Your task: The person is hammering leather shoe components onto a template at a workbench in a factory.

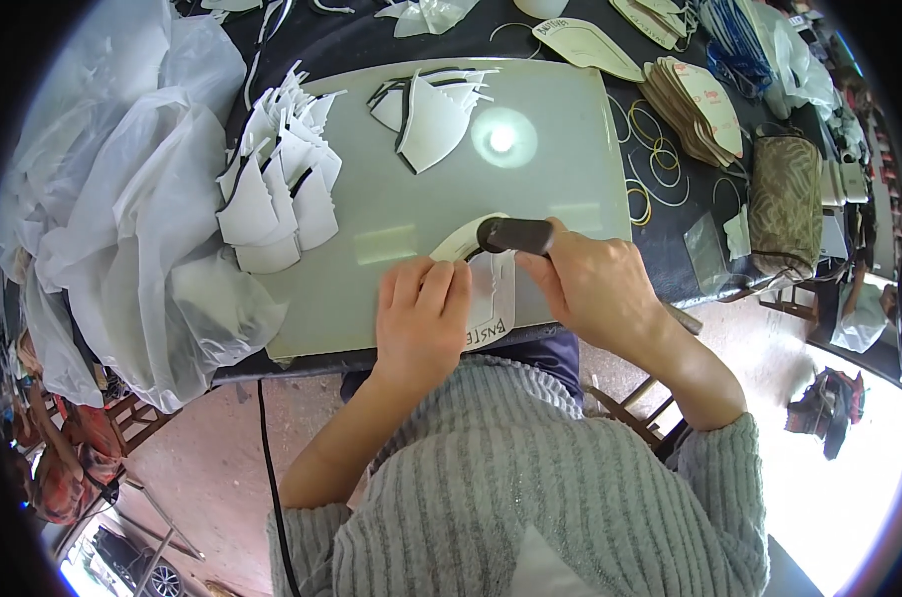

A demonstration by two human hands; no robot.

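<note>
At the near edge of the work board, a cream shoe-pattern template (461, 239) with handwriting lies partly under my hands. Its middle is covered, and a pale piece (491, 284) with a curved edge shows beside it. My left hand (424, 308) presses down on the template, fingers bent and close together. My right hand (600, 284) is closed around a dark cylindrical tool (518, 236), whose rounded end rests over the template just beyond my left fingertips. The tool's working tip is hidden. Several white, black-edged cut pieces (441, 119) lie at the board's far side.
A larger stack of white pieces (282, 189) sits on the board's left (560, 179). Beyond it bulge translucent plastic bags (137, 229). To the right are stacked templates (695, 109), loose rings (660, 154) and a patterned pouch (784, 204). A black cord (270, 468) hangs near my left arm.
</note>
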